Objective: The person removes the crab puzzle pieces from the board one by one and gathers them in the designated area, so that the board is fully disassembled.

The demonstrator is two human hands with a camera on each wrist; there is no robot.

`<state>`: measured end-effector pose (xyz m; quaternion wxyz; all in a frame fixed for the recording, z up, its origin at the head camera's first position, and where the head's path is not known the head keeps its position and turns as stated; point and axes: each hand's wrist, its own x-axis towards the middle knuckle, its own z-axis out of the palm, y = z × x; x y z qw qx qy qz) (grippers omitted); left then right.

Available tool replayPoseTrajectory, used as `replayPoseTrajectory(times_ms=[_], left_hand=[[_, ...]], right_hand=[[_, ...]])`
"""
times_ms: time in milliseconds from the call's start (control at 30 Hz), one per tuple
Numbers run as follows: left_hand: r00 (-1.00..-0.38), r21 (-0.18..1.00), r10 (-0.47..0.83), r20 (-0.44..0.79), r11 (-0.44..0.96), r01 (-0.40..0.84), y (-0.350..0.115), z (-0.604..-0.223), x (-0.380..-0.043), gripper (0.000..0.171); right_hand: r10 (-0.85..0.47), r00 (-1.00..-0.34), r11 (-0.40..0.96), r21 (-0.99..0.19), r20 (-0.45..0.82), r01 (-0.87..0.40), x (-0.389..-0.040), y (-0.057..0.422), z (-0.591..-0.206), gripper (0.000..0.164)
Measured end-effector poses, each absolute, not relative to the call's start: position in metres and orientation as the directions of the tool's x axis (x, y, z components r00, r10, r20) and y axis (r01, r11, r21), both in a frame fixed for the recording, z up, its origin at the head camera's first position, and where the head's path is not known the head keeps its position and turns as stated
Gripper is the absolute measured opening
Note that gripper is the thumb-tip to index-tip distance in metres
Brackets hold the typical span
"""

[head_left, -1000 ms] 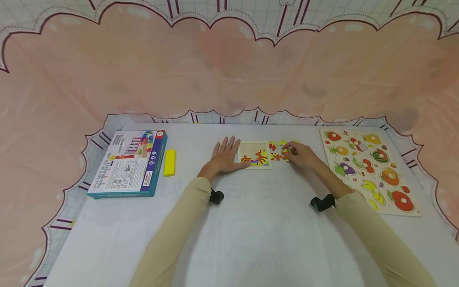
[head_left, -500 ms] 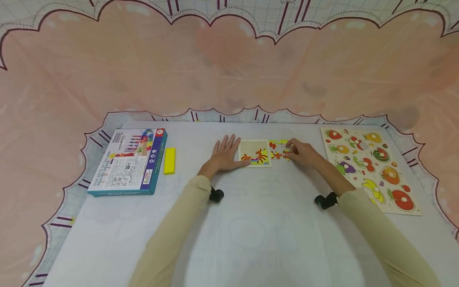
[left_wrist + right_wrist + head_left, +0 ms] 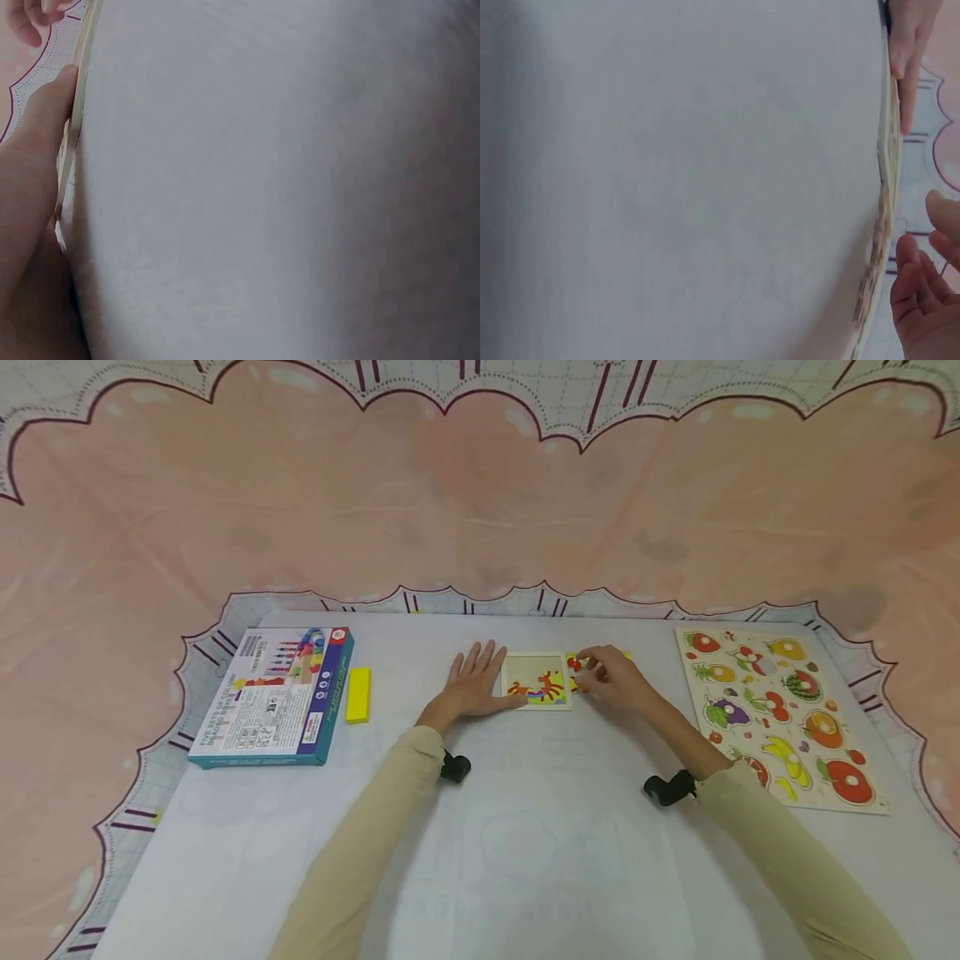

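My left hand (image 3: 472,687) lies on the table with its fingers spread, beside a small square puzzle tray (image 3: 517,707). Its thumb rests on the tray's near left corner; in the left wrist view that thumb (image 3: 54,105) touches the tray's edge. Orange and rainbow-coloured picture pieces (image 3: 551,687) fill the tray's lower half, with bare wood above. Loose yellow and red puzzle pieces (image 3: 573,666) lie against the tray's right side, partly hidden under my right hand (image 3: 618,681). In the right wrist view its loosely bent fingers (image 3: 907,289) are above the pieces, and I see nothing between them and the thumb.
A flat cardboard toy box (image 3: 270,702) lies at the left, with a yellow block (image 3: 358,695) just right of it. At the right, a fruit puzzle board (image 3: 787,718) lies partly behind my right forearm. The white table (image 3: 517,843) ends in a scalloped printed border.
My right hand has shifted left over the loose pieces, closer to the tray, covering more of them. My left hand stays put at the tray. The view tilts slightly.
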<state>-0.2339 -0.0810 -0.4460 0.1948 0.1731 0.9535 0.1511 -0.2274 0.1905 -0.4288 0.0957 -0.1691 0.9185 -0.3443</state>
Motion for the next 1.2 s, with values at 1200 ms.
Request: replayPoseTrajectory(times_ms=[1200], left_hand=[[-0.866,0.29,0.377,-0.329,0.913,0.287,-0.078,-0.448,-0.234,0.107]], right_hand=[[-0.373,-0.919,0.742,-0.635,-0.128,-0.213,-0.232,0.149,-0.443,0.039]])
